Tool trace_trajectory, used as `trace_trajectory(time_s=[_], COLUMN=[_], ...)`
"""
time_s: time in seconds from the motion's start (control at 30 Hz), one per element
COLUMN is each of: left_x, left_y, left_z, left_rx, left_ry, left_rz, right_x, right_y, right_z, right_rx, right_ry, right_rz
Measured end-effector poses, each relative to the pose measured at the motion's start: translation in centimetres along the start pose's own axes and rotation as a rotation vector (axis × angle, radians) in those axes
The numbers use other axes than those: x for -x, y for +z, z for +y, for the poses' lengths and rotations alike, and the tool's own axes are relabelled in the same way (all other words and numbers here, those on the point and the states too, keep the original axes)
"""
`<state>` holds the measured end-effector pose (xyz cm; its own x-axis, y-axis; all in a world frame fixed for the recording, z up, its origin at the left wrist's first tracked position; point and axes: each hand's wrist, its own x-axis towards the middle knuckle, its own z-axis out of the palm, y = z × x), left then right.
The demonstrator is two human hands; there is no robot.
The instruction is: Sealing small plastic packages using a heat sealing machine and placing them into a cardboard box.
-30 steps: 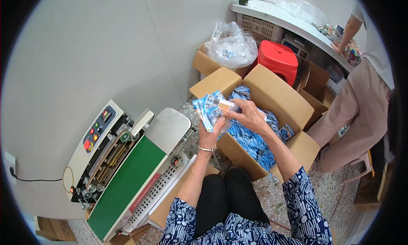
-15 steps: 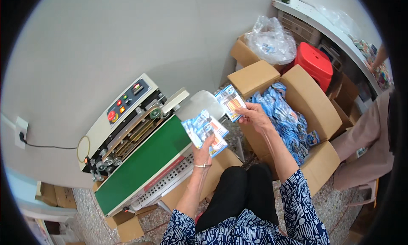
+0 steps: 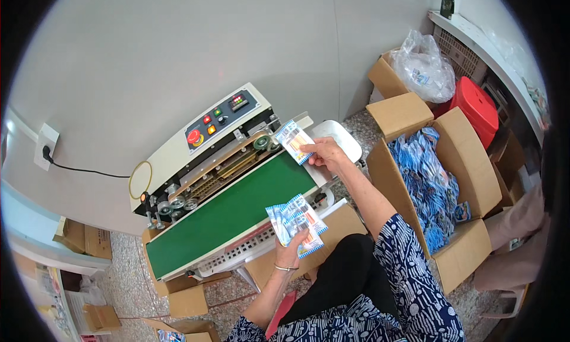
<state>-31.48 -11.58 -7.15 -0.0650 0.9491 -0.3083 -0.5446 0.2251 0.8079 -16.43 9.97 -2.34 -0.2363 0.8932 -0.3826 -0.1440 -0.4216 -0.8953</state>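
Note:
Between the fingers of my right hand (image 3: 326, 153) is one small blue-and-white packet (image 3: 293, 141), held at its lower right. That packet is over the right end of the green conveyor belt (image 3: 237, 205), close to the rollers of a band sealing machine (image 3: 199, 141). My left hand (image 3: 291, 252) grips several similar packets (image 3: 300, 220), fanned out, in front of the belt's near edge. A bracelet circles my left wrist. To the right, an open cardboard box (image 3: 469, 164) contains a heap of blue packets (image 3: 424, 184).
A clear plastic bag (image 3: 423, 69) sits in a box behind, beside a red stool (image 3: 477, 111). At the right edge is another person's leg (image 3: 513, 235). A black power cord (image 3: 89, 171) runs from the wall to the machine. Another box with packets (image 3: 184, 329) stands below the belt.
My right hand has carried its packet left, from above the metal plate to the belt's right end. The view has turned, so the machine and boxes appear shifted. My left hand keeps its packets.

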Motion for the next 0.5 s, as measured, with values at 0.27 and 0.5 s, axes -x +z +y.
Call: trace_trajectory(time_s=[0.27, 0.5], left_x=[0.3, 0.2], left_y=[-0.3, -0.2], left_z=[1.4, 1.6], left_rx=[0.039, 0.031], left_ry=[0.019, 0.076], left_rz=[0.004, 0.024], right_x=[-1.4, -1.6], right_y=[2.9, 6.7], right_z=[0.9, 2.9], right_rx=[0.085, 0.176], right_ry=[0.071, 0.035], right_rz=[-0.046, -0.161])
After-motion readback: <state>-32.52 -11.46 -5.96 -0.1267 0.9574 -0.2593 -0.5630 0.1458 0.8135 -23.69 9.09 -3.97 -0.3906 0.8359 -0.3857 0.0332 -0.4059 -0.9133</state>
